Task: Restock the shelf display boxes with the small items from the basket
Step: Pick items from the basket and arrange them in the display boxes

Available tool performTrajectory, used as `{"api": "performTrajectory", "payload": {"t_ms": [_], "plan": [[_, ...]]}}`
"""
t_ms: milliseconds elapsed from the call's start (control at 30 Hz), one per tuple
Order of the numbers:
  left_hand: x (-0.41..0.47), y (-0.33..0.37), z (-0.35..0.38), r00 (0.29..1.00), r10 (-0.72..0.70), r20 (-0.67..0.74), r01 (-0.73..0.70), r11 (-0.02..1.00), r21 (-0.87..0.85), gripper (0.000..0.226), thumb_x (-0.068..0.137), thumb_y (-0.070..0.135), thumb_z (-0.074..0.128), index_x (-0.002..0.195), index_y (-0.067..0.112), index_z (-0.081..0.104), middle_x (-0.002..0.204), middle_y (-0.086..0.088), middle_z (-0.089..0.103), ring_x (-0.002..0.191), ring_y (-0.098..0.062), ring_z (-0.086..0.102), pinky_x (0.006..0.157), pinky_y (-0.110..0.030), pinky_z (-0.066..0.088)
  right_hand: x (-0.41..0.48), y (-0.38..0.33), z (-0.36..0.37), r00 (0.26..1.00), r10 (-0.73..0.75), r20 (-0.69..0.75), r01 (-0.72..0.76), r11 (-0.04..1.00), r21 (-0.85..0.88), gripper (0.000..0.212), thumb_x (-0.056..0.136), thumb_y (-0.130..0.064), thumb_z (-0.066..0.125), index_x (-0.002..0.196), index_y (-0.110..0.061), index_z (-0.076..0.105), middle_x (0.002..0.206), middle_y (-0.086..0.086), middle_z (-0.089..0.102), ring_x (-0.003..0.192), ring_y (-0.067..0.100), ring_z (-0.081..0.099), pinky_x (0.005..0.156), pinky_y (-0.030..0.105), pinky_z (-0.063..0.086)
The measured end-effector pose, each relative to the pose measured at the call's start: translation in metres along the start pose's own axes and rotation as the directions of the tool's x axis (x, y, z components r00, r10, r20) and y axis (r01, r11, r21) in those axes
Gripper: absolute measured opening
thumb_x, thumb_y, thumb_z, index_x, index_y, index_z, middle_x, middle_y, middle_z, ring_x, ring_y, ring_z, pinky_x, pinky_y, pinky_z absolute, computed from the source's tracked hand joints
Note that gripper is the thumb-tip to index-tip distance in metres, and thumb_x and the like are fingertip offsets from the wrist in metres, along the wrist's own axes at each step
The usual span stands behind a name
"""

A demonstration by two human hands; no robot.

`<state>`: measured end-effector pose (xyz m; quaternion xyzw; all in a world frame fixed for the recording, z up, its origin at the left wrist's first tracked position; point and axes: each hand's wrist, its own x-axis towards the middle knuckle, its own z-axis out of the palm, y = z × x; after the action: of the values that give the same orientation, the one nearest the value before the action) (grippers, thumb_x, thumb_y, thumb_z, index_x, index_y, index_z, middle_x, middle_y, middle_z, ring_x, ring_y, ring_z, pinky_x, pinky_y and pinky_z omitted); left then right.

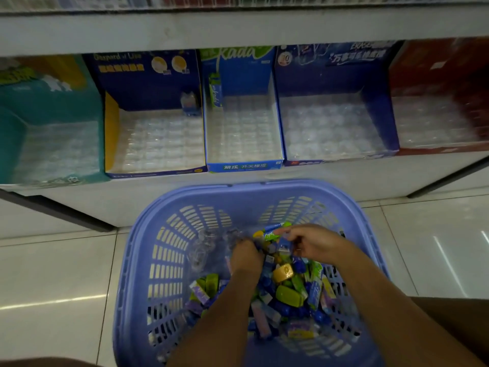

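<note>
A purple basket [137, 260] sits on a tiled floor [53, 274], just in front of a low shelf [344, 173] holding five display boxes [244, 166] (each lined with a clear plastic tray). Both hands are inside the basket, over its heap of small items [288, 295]. The right hand [315, 245] pinches a blue packet [284, 244] with curled fingers. The left hand [247, 256] curls down into the heap; whether it grips anything cannot be told.

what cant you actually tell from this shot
Head view only:
- Left hand: fingertips buried among the items, so its grip is hidden.
- Right hand: motion blur, unclear whether it holds anything.
- Basket: near rim cut off by the bottom edge.
- Boxes: labels too blurred to read fully.
- Top shelf goods: cut off by the upper edge.
</note>
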<state>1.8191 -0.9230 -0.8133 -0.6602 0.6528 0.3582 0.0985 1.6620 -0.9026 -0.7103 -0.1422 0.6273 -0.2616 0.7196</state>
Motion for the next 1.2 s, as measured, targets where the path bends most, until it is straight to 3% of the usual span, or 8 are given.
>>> {"api": "performTrajectory", "payload": {"t_ms": [300,433,500,567,767,900,1033,1200], "plan": [[-0.014,-0.001,-0.006,0.999,0.035,0.036,-0.029,0.989,-0.144,0.032,0.087,0.025,0.066,0.109,0.005,0.055,0.106,-0.014,0.067,0.098,-0.028,0.065,0.067,-0.034,0.048,-0.038,-0.014,-0.001,0.978,-0.166,0.123,0.153,0.982,0.110,0.026,0.090,0.001,0.055,0.112,-0.007,0.065,0.091,0.004,0.069,0.064,0.011,0.060,0.060,0.020,0.052],[-0.021,-0.001,-0.023,0.991,0.129,0.047,-0.116,0.968,-0.222,0.033,0.086,0.014,0.064,0.060,0.010,0.043,0.072,-0.020,0.059,0.071,-0.031,0.059,0.060,-0.041,0.044,-0.060,-0.027,0.007,0.955,-0.281,0.097,0.272,0.957,0.104,0.030,0.087,0.002,0.056,0.115,-0.005,0.063,0.076,-0.002,0.069,0.064,0.009,0.061,0.063,0.019,0.053],[-0.023,-0.003,-0.042,0.982,0.177,0.062,-0.151,0.941,-0.302,0.046,0.082,0.009,0.065,0.052,0.015,0.031,0.053,-0.009,0.037,0.053,-0.018,0.039,0.050,-0.030,0.030,-0.073,-0.038,0.016,0.915,-0.398,0.068,0.391,0.915,0.096,0.033,0.087,0.004,0.053,0.118,-0.005,0.061,0.073,-0.002,0.066,0.063,0.009,0.060,0.062,0.017,0.053],[-0.027,-0.003,-0.066,0.975,0.208,0.073,-0.169,0.918,-0.359,0.041,0.083,0.009,0.066,0.055,0.015,0.036,0.057,-0.009,0.037,0.063,-0.015,0.041,0.052,-0.025,0.029,-0.087,-0.055,0.027,0.854,-0.516,0.063,0.509,0.855,0.103,0.035,0.086,0.002,0.053,0.120,-0.004,0.060,0.075,-0.001,0.067,0.065,0.008,0.061,0.063,0.016,0.052],[-0.065,-0.006,-0.151,0.960,0.280,0.004,-0.126,0.443,-0.888,0.009,0.085,0.001,0.066,0.091,0.008,0.064,0.079,-0.006,0.068,0.066,-0.011,0.066,0.064,-0.022,0.056,-0.117,-0.116,0.068,0.608,-0.793,0.037,0.794,0.608,0.005,0.025,0.086,-0.004,0.058,0.106,-0.017,0.067,0.084,-0.001,0.063,0.068,0.007,0.061,0.069,0.017,0.052],[-0.090,-0.014,-0.204,0.948,0.264,-0.178,-0.223,0.150,-0.963,0.007,0.089,0.006,0.062,0.093,0.006,0.067,0.080,-0.005,0.071,0.071,-0.014,0.066,0.067,-0.020,0.057,-0.106,-0.159,0.107,0.441,-0.897,-0.039,0.834,0.425,-0.352,0.020,0.084,-0.007,0.068,0.096,-0.023,0.065,0.093,0.005,0.063,0.070,0.013,0.067,0.068,0.021,0.055],[-0.106,-0.018,-0.237,0.932,0.130,-0.337,-0.342,0.014,-0.940,0.014,0.089,0.020,0.065,0.084,0.007,0.067,0.072,-0.002,0.071,0.069,-0.012,0.067,0.063,-0.020,0.055,-0.070,-0.199,0.145,0.273,-0.962,0.029,0.708,0.181,-0.683,0.018,0.080,-0.014,0.073,0.095,-0.013,0.063,0.094,0.004,0.067,0.081,0.017,0.063,0.076,0.027,0.052],[-0.110,-0.023,-0.245,0.926,0.006,-0.377,-0.377,-0.016,-0.926,0.014,0.090,0.020,0.063,0.083,0.009,0.068,0.077,-0.005,0.069,0.070,-0.013,0.066,0.063,-0.020,0.054,-0.031,-0.223,0.167,0.361,-0.911,0.201,0.431,-0.028,-0.902,0.023,0.085,-0.009,0.066,0.108,-0.007,0.062,0.107,0.010,0.067,0.099,0.021,0.061,0.082,0.022,0.044]]}}
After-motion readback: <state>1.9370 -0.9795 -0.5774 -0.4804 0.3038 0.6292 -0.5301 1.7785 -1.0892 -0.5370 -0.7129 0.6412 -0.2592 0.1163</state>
